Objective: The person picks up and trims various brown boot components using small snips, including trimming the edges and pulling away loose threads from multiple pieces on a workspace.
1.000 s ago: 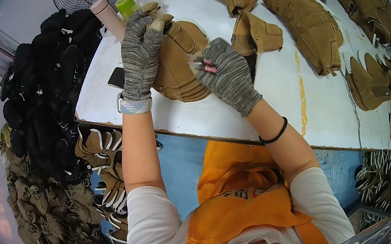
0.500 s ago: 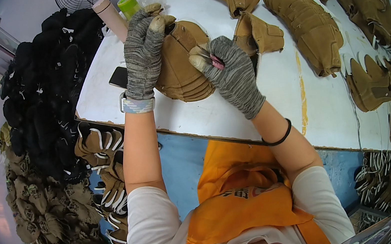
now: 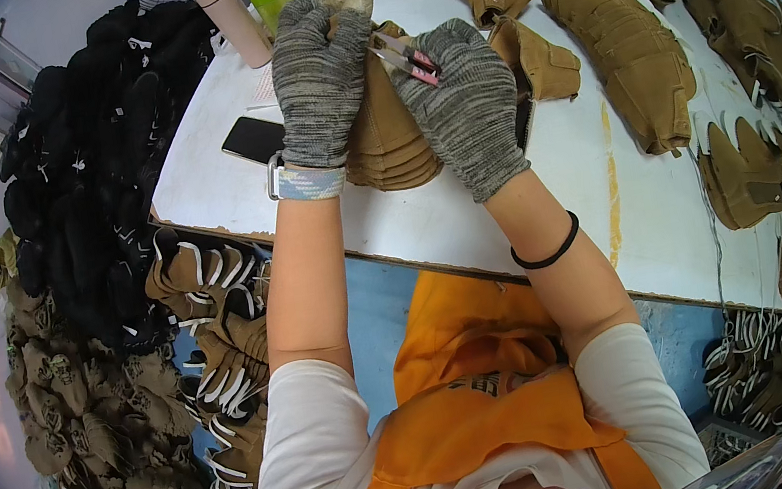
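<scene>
A stack of brown suede-like boot uppers (image 3: 385,149) stands on the white table (image 3: 390,235) in front of me. My left hand (image 3: 319,88), in a grey knitted glove, is closed on the top edge of this stack. In the same kind of glove, my right hand (image 3: 464,102) grips small thread snips (image 3: 406,58) with pink and dark handles. Their blades point up and left, close to my left fingertips. What lies right at the blade tips is hard to make out.
More brown boot pieces (image 3: 621,58) lie in stacks to the right. A phone (image 3: 254,138), a pink bottle (image 3: 233,23) and a green cup (image 3: 270,1) are at the left. Black pieces (image 3: 88,178) and olive-brown pieces (image 3: 102,409) are heaped beyond the table's left edge.
My left hand has shifted right and now covers more of the stack. My right hand has moved up, and the snips, mostly hidden before, show near my left fingertips.
</scene>
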`<state>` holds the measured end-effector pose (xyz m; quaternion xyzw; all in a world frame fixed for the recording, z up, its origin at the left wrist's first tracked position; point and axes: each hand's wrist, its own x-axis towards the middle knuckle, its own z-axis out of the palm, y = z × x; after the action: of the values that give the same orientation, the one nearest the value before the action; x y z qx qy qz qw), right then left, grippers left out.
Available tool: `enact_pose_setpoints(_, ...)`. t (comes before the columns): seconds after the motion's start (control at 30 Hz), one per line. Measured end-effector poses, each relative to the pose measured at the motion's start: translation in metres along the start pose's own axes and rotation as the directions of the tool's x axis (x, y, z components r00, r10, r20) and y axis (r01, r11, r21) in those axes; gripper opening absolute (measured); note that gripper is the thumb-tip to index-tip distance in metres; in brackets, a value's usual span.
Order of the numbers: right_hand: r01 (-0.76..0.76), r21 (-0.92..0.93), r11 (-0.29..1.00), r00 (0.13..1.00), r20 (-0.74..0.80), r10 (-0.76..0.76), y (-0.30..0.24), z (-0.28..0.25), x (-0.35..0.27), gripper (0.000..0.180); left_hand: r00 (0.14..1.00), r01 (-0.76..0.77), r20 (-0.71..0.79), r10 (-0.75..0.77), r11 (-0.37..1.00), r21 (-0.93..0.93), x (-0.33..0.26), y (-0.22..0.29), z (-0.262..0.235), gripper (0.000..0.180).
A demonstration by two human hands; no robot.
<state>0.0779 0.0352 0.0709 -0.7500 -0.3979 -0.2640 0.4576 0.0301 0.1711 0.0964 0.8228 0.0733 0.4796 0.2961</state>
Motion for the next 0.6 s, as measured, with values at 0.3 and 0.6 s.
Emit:
enact_pose_setpoints(0.3,-0.185,0.47,0.863,0.976,-0.016,0.217,0.01,-0.009,-0.005,0.019,0.975,-0.133,0.136,0.175,0.953,-0.272,-0.002,-0.006,-0.015,0.039)
enact_pose_setpoints(0.6,-0.226,0.646,0.729,0.965,0.047,0.258,0.014,-0.012,-0.018,0.029,0.594,-0.569,0.709,0.381,0.822,0.035,0.044,0.015,-0.065,0.048)
